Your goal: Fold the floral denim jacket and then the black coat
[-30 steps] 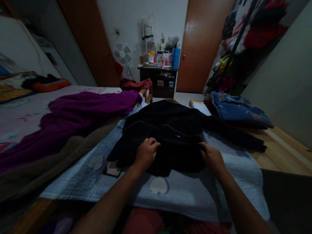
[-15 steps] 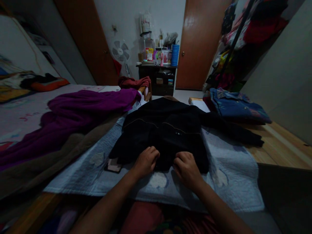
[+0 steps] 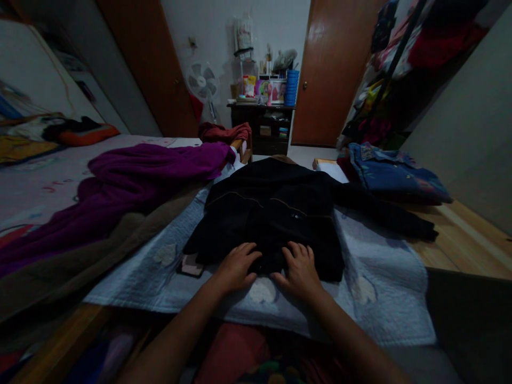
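A black long-sleeved jacket with thin tan piping and a brown collar (image 3: 276, 194) lies spread on a light blue quilted cloth with pale patches (image 3: 394, 320), one sleeve stretched out to the right. At the jacket's near edge, the left hand (image 3: 239, 266) and the right hand (image 3: 300, 269) rest on the black fabric, both open with fingers spread and gripping nothing. Left of the jacket lies a rumpled purple fleece-like cloth (image 3: 156, 168), and beyond its outstretched sleeve sits a folded blue denim garment (image 3: 390, 173).
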The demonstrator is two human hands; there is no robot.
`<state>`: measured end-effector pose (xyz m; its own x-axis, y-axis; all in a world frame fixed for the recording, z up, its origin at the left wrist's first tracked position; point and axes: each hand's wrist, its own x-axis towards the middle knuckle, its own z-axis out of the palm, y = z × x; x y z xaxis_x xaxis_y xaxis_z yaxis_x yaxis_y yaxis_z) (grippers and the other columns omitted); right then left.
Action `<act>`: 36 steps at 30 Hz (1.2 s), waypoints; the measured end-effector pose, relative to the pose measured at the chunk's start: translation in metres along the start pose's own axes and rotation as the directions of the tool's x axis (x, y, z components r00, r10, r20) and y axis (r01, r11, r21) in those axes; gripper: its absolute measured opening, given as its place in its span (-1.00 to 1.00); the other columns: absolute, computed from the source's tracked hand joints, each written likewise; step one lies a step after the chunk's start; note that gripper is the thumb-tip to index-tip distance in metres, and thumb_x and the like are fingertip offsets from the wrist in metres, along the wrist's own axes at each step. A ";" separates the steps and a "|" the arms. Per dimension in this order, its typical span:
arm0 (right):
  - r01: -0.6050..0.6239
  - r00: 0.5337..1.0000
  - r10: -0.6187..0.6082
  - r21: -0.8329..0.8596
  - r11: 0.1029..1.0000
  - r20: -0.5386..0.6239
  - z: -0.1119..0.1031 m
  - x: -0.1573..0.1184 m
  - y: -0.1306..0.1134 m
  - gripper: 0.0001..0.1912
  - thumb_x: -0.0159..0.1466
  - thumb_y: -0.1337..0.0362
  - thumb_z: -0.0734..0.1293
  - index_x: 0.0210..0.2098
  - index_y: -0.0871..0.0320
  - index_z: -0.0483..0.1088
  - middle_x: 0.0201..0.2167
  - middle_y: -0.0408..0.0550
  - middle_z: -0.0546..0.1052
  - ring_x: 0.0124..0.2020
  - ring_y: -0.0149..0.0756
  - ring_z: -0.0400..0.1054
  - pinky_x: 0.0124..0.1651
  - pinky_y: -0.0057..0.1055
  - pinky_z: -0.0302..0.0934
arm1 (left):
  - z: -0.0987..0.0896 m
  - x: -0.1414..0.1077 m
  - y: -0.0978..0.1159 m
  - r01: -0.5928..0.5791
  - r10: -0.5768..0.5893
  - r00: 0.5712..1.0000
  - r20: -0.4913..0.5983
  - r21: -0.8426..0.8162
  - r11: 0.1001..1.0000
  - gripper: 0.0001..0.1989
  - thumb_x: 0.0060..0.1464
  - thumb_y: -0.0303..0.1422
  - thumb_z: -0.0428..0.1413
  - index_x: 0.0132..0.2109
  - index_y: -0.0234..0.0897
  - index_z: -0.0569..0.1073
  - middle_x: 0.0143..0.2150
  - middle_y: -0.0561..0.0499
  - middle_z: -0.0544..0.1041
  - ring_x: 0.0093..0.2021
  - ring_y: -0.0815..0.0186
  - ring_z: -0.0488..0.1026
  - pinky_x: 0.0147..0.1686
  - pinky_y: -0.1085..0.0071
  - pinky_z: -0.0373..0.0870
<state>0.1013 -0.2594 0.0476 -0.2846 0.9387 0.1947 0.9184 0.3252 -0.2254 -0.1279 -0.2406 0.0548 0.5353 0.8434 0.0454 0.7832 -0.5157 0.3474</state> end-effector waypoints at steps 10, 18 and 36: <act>-0.063 0.995 0.061 -0.023 0.998 -0.081 -0.012 0.008 0.009 -0.59 0.12 0.47 0.22 -0.07 0.09 0.42 0.02 0.04 0.42 0.09 -0.05 0.18 0.26 0.01 -0.18 | -0.007 0.009 0.010 0.031 -0.022 0.971 -0.237 0.031 0.999 -0.80 0.18 -0.44 0.06 -0.07 -0.20 0.49 -0.13 -0.04 0.42 -0.10 0.24 0.33 -0.12 0.32 0.34; 0.069 0.992 -0.077 -0.081 0.994 -0.105 -0.053 -0.012 0.058 -0.67 0.25 0.51 0.12 -0.17 0.07 0.42 -0.21 -0.07 0.48 -0.13 -0.24 0.31 0.23 -0.14 -0.12 | -0.020 0.003 0.022 -0.107 0.151 0.967 -0.206 0.211 0.972 -0.82 0.22 -0.46 0.03 -0.07 -0.20 0.46 -0.27 0.00 0.44 -0.25 0.27 0.33 -0.28 0.35 0.23; 0.119 0.990 -0.119 0.007 0.993 0.075 -0.081 -0.031 0.077 -0.76 0.19 0.40 0.22 -0.18 0.16 0.43 -0.11 0.04 0.42 -0.07 -0.16 0.28 0.03 -0.24 0.16 | -0.030 -0.022 0.012 -0.077 0.088 0.986 -0.141 0.084 0.994 -0.61 0.05 -0.41 0.10 0.07 -0.16 0.39 0.08 -0.10 0.40 0.10 0.12 0.31 0.15 0.08 0.16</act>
<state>0.2035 -0.2730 0.1017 -0.4118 0.8992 0.1479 0.8762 0.4353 -0.2070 -0.1397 -0.2608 0.0857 0.5526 0.8073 0.2073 0.7632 -0.5900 0.2633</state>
